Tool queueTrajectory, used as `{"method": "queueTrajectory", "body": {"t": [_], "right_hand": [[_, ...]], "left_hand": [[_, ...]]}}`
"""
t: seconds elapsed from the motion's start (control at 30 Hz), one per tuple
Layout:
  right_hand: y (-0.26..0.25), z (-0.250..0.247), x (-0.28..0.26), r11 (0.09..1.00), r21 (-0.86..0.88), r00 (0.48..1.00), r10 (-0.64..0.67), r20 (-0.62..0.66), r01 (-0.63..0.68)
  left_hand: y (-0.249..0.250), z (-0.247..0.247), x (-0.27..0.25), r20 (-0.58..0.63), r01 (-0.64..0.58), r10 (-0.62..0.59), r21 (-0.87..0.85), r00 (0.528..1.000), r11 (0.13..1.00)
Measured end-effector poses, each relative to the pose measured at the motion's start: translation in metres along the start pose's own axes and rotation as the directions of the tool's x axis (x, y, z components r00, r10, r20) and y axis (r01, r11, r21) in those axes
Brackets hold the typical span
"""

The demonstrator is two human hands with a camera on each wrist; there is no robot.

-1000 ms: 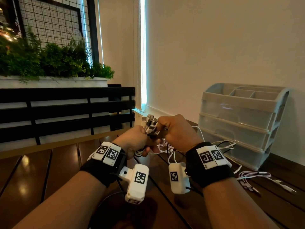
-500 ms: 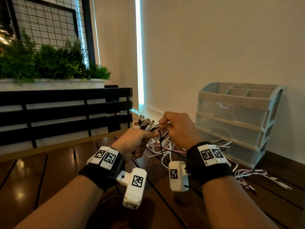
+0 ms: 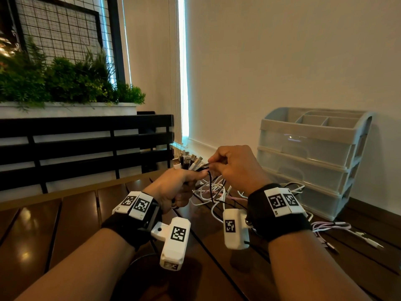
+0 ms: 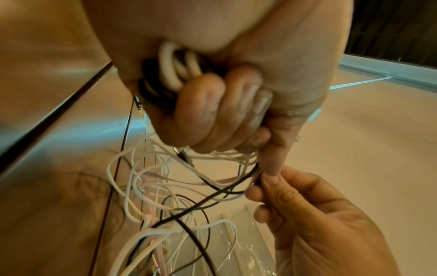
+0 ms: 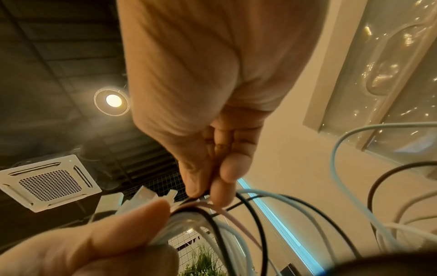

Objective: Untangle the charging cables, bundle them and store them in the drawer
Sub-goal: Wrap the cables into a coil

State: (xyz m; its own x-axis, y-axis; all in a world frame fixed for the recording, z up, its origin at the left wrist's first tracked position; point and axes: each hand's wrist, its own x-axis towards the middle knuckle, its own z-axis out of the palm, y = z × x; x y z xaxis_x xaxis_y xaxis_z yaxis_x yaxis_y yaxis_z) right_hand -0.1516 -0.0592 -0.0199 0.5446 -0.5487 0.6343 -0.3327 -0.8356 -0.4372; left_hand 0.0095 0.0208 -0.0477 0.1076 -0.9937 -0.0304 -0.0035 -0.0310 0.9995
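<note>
Fingers (image 4: 208, 112) of the left hand (image 3: 173, 187) curl tight around the gathered charging cables (image 3: 191, 162), plugs upward; the right hand (image 3: 236, 166) pinches 1 black cable (image 4: 212, 198) above the table (image 3: 65, 224); better to draw it out slowly, easing loops free.

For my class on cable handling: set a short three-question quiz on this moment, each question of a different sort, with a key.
1. True or false: the left hand grips the gathered cable ends.
2. What does the right hand pinch? A) a black cable B) a drawer handle C) a plant leaf
3. Fill in: the drawer unit stands against the ____, its drawers closed.

Key: 1 true; 2 A; 3 wall.
</note>
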Motion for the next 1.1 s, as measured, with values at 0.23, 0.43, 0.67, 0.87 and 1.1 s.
{"method": "queueTrajectory", "body": {"t": [0.23,0.43,0.67,0.87,1.1], "right_hand": [[0.005,0.002,0.001,0.997,-0.069,0.985,-0.011,0.172,0.023],[0.004,0.006,-0.002,0.987,-0.160,0.949,0.022,0.315,0.030],[0.004,0.008,-0.004,0.997,-0.079,0.948,0.030,0.318,-0.005],[0.004,0.019,-0.001,0.992,-0.130,0.949,0.044,0.312,-0.004],[0.003,0.022,0.001,0.995,-0.048,0.977,0.090,0.193,-0.082]], "left_hand": [[0.002,0.001,-0.001,0.063,-0.016,0.019,-0.049,0.998,0.999],[0.002,0.004,-0.001,0.108,-0.028,0.033,-0.042,0.994,0.999],[-0.003,0.007,0.004,-0.090,-0.116,0.112,-0.042,0.990,0.992],[-0.006,0.016,0.005,-0.276,-0.188,0.174,-0.026,0.945,0.982],[-0.007,0.023,0.012,-0.381,-0.232,0.186,-0.080,0.906,0.969]]}}
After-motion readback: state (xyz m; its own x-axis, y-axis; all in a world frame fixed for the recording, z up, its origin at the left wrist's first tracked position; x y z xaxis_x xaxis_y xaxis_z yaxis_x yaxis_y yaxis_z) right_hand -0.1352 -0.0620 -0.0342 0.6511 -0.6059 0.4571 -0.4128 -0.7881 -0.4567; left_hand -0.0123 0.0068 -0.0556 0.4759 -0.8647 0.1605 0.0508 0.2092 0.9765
